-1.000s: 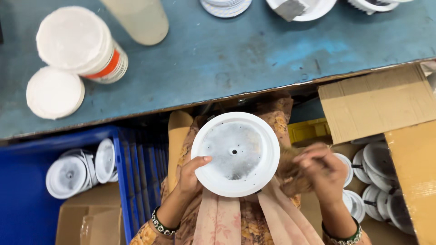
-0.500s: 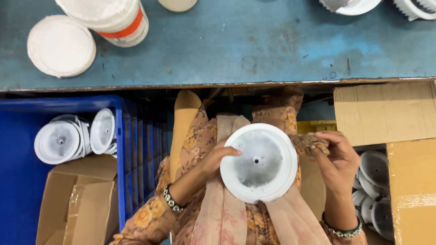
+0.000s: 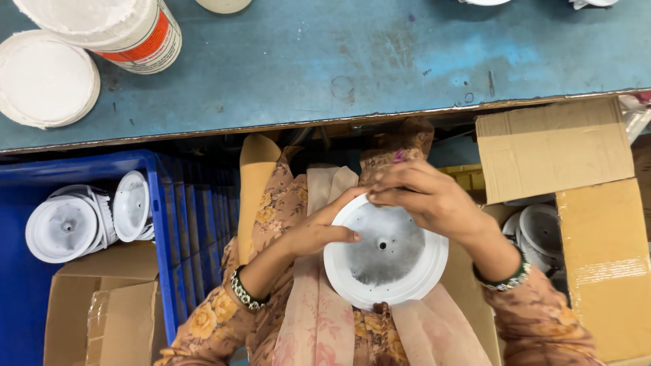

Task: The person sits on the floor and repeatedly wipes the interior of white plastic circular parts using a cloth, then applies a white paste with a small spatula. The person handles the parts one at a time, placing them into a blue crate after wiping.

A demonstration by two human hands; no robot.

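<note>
I hold a white round disc-shaped part (image 3: 386, 254) with a small centre hole and a greyish middle over my lap. My left hand (image 3: 319, 230) grips its left rim, thumb on the face. My right hand (image 3: 424, 196) reaches across the top rim, fingers curled over the edge. Both wrists wear beaded bangles, and floral sleeves cover my arms.
A blue worktable (image 3: 325, 61) lies ahead with a white tub (image 3: 115, 27) and a round white lid (image 3: 44, 78). A blue crate (image 3: 159, 224) at left holds similar white parts (image 3: 68, 227). Cardboard boxes (image 3: 583, 203) at right hold more; another box (image 3: 102, 305) sits lower left.
The disc has dropped lower toward my lap. My right hand has moved from the disc's right side to over its top rim. The view has shifted down.
</note>
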